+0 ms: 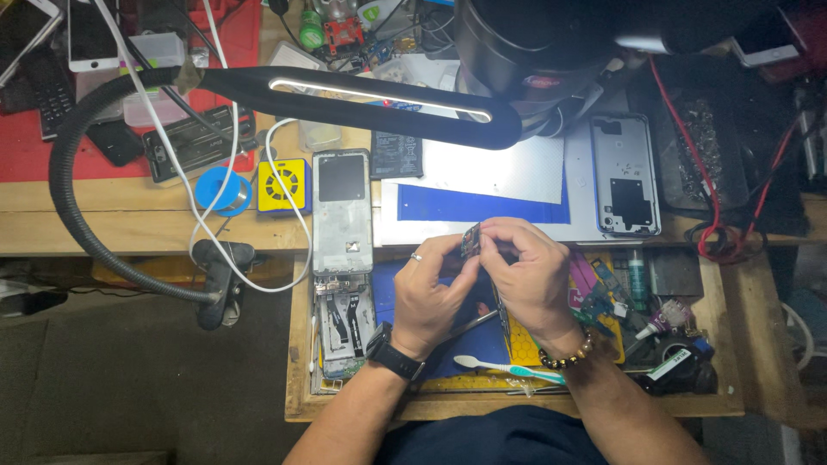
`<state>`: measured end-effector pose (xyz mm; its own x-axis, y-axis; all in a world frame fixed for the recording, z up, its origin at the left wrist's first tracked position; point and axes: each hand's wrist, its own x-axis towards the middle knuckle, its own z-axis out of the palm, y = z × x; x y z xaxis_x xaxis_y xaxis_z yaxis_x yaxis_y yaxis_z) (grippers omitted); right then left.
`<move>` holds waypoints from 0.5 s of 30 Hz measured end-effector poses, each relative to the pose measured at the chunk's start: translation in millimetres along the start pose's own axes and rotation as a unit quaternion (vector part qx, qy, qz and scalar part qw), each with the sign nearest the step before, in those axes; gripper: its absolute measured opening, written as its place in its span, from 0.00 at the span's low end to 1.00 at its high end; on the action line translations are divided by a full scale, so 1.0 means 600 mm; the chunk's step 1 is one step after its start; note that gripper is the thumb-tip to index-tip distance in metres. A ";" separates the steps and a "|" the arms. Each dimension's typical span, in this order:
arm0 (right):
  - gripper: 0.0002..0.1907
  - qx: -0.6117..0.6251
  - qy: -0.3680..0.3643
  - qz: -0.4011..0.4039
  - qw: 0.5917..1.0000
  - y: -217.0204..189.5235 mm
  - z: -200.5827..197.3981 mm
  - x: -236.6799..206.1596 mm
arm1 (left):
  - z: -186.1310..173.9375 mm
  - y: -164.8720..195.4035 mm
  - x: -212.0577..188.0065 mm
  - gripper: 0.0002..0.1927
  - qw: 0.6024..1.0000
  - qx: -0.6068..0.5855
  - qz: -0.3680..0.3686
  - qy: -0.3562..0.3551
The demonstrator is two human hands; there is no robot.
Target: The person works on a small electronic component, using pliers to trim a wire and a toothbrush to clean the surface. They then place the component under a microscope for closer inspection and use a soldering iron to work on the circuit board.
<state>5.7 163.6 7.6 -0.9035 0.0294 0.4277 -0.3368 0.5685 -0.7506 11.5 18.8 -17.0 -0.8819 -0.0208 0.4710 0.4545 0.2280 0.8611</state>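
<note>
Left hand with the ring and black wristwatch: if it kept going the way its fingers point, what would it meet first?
The left hand points up and right, already touching the small dark circuit part pinched with the right hand. Beyond lies the blue mat, though depth is unclear.

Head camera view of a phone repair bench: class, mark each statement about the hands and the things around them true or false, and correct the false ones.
1. Both hands hold one small dark component between them. True: the left hand and right hand pinch the small dark component together.
2. The left wrist carries a beaded bracelet. False: it carries a black wristwatch; the beaded bracelet is on the right wrist.
3. A toothbrush lies below the hands. True: the white and teal toothbrush lies near the front edge of the tray.
4. The gooseneck lamp is switched off. False: the gooseneck lamp shows a lit strip.
5. The left hand wears a ring. True: ring.
</note>
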 end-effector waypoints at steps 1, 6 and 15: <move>0.04 -0.002 -0.001 0.004 1.000 0.000 0.000 -0.001 | 0.001 0.000 -0.001 0.14 1.000 -0.001 0.001 0.000; 0.04 0.014 -0.009 0.003 1.000 0.000 -0.001 0.002 | 0.001 -0.003 -0.004 0.15 1.000 -0.015 -0.026 0.001; 0.06 0.049 -0.042 0.051 0.997 -0.004 -0.008 0.006 | 0.004 -0.010 -0.007 0.14 0.991 -0.081 -0.106 -0.012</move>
<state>4.9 166.3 13.6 -0.9521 0.0119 0.3054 -0.2619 0.4837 -0.8351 11.9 20.0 -24.4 -0.9617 -0.0275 0.2727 0.2707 0.0610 0.9607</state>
